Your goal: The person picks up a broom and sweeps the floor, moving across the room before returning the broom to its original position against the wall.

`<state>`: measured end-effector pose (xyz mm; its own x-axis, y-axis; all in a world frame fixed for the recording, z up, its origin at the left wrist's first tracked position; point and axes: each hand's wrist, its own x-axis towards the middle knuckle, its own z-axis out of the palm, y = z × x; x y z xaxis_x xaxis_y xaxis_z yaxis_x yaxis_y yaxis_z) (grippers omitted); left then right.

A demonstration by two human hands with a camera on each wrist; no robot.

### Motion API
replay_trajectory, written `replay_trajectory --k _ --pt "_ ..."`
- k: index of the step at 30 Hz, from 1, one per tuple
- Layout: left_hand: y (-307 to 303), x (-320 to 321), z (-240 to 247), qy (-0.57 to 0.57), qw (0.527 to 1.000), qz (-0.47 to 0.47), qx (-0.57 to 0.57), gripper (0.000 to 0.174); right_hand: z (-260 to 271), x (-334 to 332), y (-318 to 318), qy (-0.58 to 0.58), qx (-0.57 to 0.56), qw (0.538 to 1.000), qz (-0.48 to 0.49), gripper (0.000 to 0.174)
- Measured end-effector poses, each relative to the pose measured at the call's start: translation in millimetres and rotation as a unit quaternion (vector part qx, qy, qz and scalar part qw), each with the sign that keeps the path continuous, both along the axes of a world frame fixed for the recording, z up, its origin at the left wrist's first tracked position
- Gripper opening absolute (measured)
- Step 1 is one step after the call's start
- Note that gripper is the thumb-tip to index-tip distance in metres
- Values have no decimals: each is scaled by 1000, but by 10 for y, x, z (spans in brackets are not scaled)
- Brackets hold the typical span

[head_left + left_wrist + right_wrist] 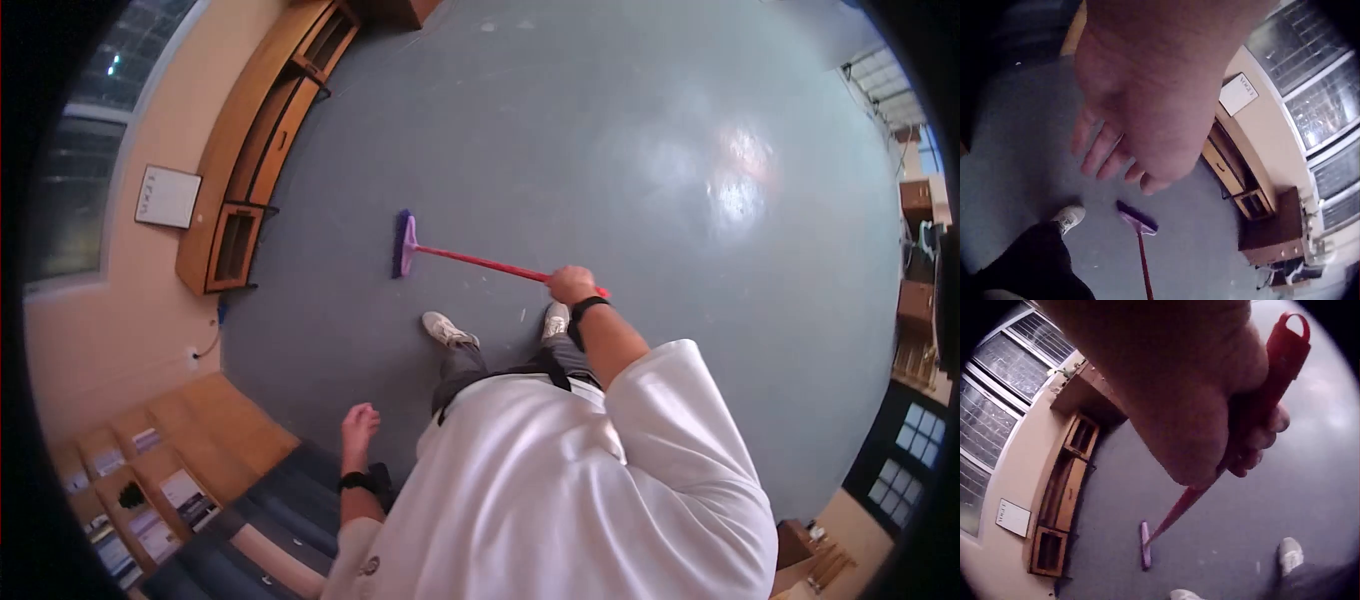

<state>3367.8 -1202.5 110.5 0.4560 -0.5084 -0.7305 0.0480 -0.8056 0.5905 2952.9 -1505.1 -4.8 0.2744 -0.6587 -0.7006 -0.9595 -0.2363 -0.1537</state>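
Note:
A broom with a red handle (480,262) and a purple head (405,245) slants across the grey floor in front of the person's feet. The right hand (573,285) grips the handle near its upper end. In the right wrist view the fingers (1260,439) wrap round the handle, and its hanging loop (1297,325) sticks out past the hand. The left hand (360,425) hangs at the person's side, away from the broom. Its fingers (1105,147) are loosely bent and hold nothing in the left wrist view.
A long wooden cabinet (270,140) lines the left wall, with a white framed sign (168,196) beside it. At the lower left stands a wooden rack (175,470) with booklets, next to dark seating (290,505). The grey floor (600,150) stretches ahead and right.

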Motion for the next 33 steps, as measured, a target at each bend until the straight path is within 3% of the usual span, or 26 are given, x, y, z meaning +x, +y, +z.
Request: replay_trajectory --k 4,8,9,15,17,22,27,28,31,33 --pt "133 -503 -76 -8 993 -87 77 25 282 -1400 452 72 22 992 -97 37" --pt "223 -876 -188 15 992 -87 85 25 774 -2951 1231 162 49 959 -228 40" --pt "203 -987 -199 10 992 -91 89 25 803 -3364 1540 165 4 950 -265 46" --pt "220 -1384 -415 16 989 -127 72 25 1529 -4596 2825 246 -45 907 -339 46" --pt "281 -1487 -442 7 991 -132 34 26 1660 -4725 3034 266 -55 889 -367 46" --pt "758 -1805 -531 17 997 -53 -45 29 1810 -4813 3177 245 -116 897 -350 47" --pt "1787 -2340 -967 90 994 65 -21 29 1771 -4622 2934 176 -98 943 -264 50" --pt "2086 -2492 -1047 112 988 105 13 28 1667 -4516 2877 157 -77 948 -266 50" --pt "2996 -2834 -1360 151 983 102 28 24 1015 -4079 2639 110 -68 977 -167 52" --pt "3452 -3031 -1465 219 961 169 20 22 595 -3590 2412 67 -18 997 -25 42"
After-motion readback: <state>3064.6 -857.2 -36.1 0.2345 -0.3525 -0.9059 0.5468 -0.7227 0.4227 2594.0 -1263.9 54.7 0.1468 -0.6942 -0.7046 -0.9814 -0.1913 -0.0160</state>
